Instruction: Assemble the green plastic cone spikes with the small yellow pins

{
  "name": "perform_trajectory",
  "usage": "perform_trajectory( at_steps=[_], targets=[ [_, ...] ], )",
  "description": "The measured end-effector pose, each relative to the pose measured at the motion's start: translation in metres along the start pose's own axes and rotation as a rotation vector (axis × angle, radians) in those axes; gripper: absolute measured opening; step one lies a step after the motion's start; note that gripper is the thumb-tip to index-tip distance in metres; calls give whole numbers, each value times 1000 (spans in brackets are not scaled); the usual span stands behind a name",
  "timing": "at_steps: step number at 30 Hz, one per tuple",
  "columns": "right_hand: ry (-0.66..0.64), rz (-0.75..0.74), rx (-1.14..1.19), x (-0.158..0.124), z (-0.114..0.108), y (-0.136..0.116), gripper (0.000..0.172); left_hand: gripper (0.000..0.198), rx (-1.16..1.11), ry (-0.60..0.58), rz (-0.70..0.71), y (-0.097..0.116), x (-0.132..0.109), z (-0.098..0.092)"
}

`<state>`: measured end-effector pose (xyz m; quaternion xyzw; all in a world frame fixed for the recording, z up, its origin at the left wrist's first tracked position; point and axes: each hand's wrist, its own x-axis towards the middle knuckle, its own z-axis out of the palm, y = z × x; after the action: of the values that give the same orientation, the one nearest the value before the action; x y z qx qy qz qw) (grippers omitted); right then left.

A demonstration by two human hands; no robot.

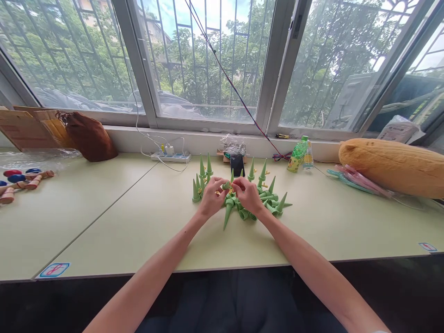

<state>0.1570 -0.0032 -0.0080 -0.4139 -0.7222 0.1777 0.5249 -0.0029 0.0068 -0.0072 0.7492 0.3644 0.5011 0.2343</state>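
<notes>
My left hand [212, 198] is closed on a green plastic watering spike [226, 185], holding it by its wide cap end; the rest of it is mostly hidden by my fingers. Fingertips of my right hand [248, 195] pinch a small yellow valve [231, 184] against that green end. Under and around both hands lie several loose green spikes and caps [243, 213]. One spike [227, 215] points toward me. Several others stand upright on their caps, at the left [201, 166] and at the right [262, 172], some with yellow valves on the side.
A dark phone [237, 165] leans behind the pile, near clear plastic wrap [233, 144]. Beyond are a power strip [171, 157], a green bottle [297, 155] and an orange plush [391, 164]. A brown pouch [90, 137] and wooden toys [26, 180] lie left on the table [138, 231].
</notes>
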Motion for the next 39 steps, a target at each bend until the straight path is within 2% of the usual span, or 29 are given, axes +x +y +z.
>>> perform_trajectory(
  at_steps=[5, 9, 12, 16, 24, 32, 39],
  targets=[
    [61, -3, -15, 1, -2, 0, 20, 25, 36, 54, -24, 5, -1, 0],
    [120, 7, -6, 3, -6, 0, 22, 29, -65, 114, -163, 8, 0, 0],
    [94, -7, 21, 3, -7, -2, 21, 55, -121, 72, -257, 10, 0, 0],
    [33, -36, 32, 2, -5, -4, 21, 65, -134, -42, -296, 9, 0, 1],
    [26, -23, 39, 2, -4, 0, 20, 61, -211, -114, -314, 16, -2, -1],
    [33, 2, 42, 2, -5, 0, 22, 46, -252, -186, -265, 15, -2, -3],
    [42, 6, 28, 2, -5, 1, 24, 38, -238, -171, -231, 16, -3, -1]
  ],
)
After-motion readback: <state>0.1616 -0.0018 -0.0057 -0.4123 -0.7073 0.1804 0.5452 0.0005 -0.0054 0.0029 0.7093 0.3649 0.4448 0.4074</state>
